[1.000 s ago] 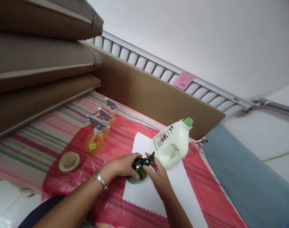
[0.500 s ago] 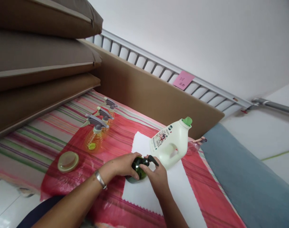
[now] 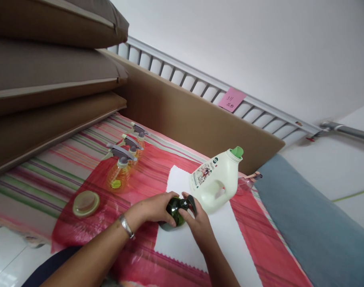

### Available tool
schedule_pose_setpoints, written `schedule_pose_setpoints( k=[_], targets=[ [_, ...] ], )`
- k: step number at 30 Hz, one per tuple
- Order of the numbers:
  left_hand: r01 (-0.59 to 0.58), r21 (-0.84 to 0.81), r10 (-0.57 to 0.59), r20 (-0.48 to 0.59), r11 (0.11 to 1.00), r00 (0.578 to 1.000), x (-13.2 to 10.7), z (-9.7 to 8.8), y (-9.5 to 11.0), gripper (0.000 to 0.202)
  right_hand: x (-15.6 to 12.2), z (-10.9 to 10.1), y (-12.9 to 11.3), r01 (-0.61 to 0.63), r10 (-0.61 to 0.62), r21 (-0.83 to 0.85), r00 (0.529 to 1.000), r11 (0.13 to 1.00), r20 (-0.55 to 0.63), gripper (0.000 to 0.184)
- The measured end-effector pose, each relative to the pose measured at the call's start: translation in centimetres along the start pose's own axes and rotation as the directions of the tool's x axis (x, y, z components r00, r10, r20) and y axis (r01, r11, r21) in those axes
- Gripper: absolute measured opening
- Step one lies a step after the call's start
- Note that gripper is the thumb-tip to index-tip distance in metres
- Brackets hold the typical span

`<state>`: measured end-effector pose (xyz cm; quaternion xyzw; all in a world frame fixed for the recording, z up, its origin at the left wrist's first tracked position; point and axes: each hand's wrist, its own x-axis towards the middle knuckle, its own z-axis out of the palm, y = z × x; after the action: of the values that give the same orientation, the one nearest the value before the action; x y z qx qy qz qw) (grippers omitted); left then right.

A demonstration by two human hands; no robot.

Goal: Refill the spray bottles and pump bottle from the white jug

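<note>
A dark green pump bottle [image 3: 176, 210] stands at the left edge of a white cloth [image 3: 182, 245]. My left hand [image 3: 159, 208] is wrapped round the bottle's body, thumb toward me. At its neck, the fingers and thumb of my right hand [image 3: 196, 217] close around the black pump head [image 3: 188, 202], whose spout points to the right. Just behind my right hand is a large pale green jug [image 3: 222, 175] with a printed label, a hollow handle and a green spout at its mouth. My palms hide part of the bottle.
Several yellowish spray bottles [image 3: 118, 175] with grey triggers stand at the left on red plastic sheeting [image 3: 153, 159]. A round pale lid [image 3: 86, 203] lies nearer me. Stacked brown cushions [image 3: 56, 75] rise at the far left; a brown board [image 3: 182, 111] backs the surface.
The pump head's spout has turned a little, with my right fingers shifting around it. My left hand stays on the bottle. The jug and spray bottles have not moved.
</note>
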<state>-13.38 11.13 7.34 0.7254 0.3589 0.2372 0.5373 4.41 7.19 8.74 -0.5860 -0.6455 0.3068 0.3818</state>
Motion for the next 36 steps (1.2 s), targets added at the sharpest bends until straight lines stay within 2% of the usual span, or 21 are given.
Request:
schedule_pose_setpoints(
  k=[3, 9, 14, 22, 27, 30, 33, 36],
  targets=[
    [-0.017, -0.020, 0.017, -0.009, 1.000, 1.000, 0.0, 0.0, 0.0, 0.083, 0.1, -0.1, 0.1, 0.048, -0.049, 0.025, 0.998, 0.999, 0.041, 0.036],
    [0.030, 0.000, -0.030, -0.004, 1.000, 1.000, 0.0, 0.1, 0.2, 0.078, 0.1, 0.8, 0.0, 0.008, -0.014, -0.052, 0.993, 0.999, -0.118, 0.035],
    [0.043, 0.034, -0.043, -0.009, 0.999, 0.999, -0.1, 0.0, 0.3, 0.082, -0.2, 2.0, -0.5, -0.063, 0.035, -0.094, 0.963, 0.994, -0.267, 0.030],
    [0.044, 0.064, -0.044, -0.003, 0.997, 0.999, -0.2, -0.1, 0.6, 0.077, -0.2, 2.4, -0.9, -0.110, 0.065, -0.120, 0.940, 0.987, -0.334, 0.029],
    [0.027, 0.113, -0.020, -0.059, 0.993, 0.998, -0.2, 0.4, 0.4, 0.075, -0.3, 2.7, -1.0, -0.137, 0.088, -0.134, 0.942, 0.982, -0.324, 0.028],
    [0.021, 0.101, -0.014, -0.065, 0.995, 0.998, -0.1, 0.6, 0.0, 0.073, -0.1, 2.4, -1.1, -0.121, 0.077, -0.144, 0.958, 0.982, -0.277, 0.025],
    [0.001, 0.075, 0.003, -0.057, 0.997, 0.998, -0.2, 0.6, -0.3, 0.072, 0.0, 0.9, -1.6, -0.075, 0.045, -0.160, 0.982, 0.984, -0.184, 0.022],
    [-0.019, 0.029, 0.021, -0.066, 0.999, 0.998, -0.1, 0.7, -0.6, 0.075, -0.2, -1.4, -2.8, -0.051, 0.034, -0.152, 0.993, 0.987, -0.110, 0.044]
  ],
)
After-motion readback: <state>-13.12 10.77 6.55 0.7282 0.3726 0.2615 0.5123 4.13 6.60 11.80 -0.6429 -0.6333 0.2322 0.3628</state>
